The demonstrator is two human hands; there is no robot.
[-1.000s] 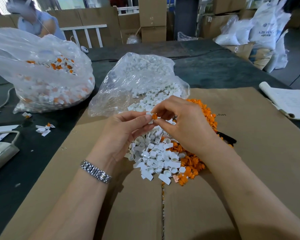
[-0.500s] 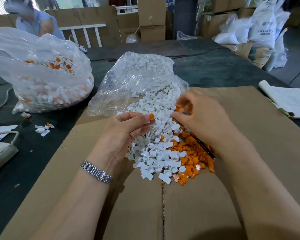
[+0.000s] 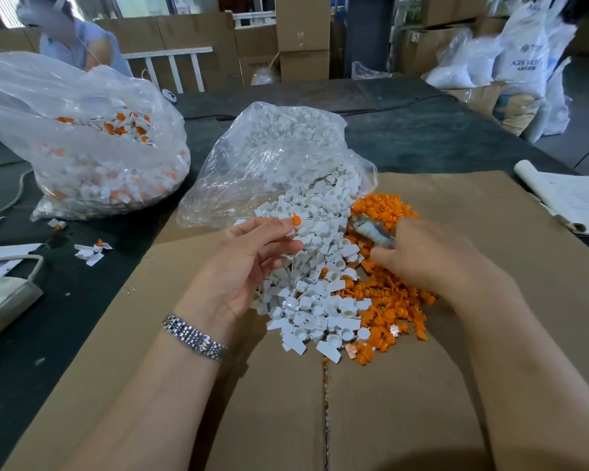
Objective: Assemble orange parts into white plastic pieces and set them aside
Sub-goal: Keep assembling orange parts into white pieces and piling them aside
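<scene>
A heap of small white plastic pieces (image 3: 320,266) spills from a clear bag (image 3: 279,154) onto a cardboard sheet (image 3: 510,239). Loose orange parts (image 3: 388,207) lie in a pile right beside it. My left hand (image 3: 252,263) is raised over the white heap and pinches a white piece with an orange part (image 3: 296,219) in it between thumb and fingertips. My right hand (image 3: 425,260) reaches down onto the orange pile, back upward. Its fingertips are blurred, with a grey smear in front of them, so what they hold is unclear.
A big clear bag (image 3: 92,147) of white-and-orange pieces sits at the left on the dark table, with a few loose ones (image 3: 92,249) near it. A power strip (image 3: 0,300) lies at the left edge, papers (image 3: 575,198) at the right. A person (image 3: 72,39) sits behind.
My hands have parted. The right hand left the piece held by the left, swung out to the orange pile and has now slid nearer. The left hand keeps holding the piece.
</scene>
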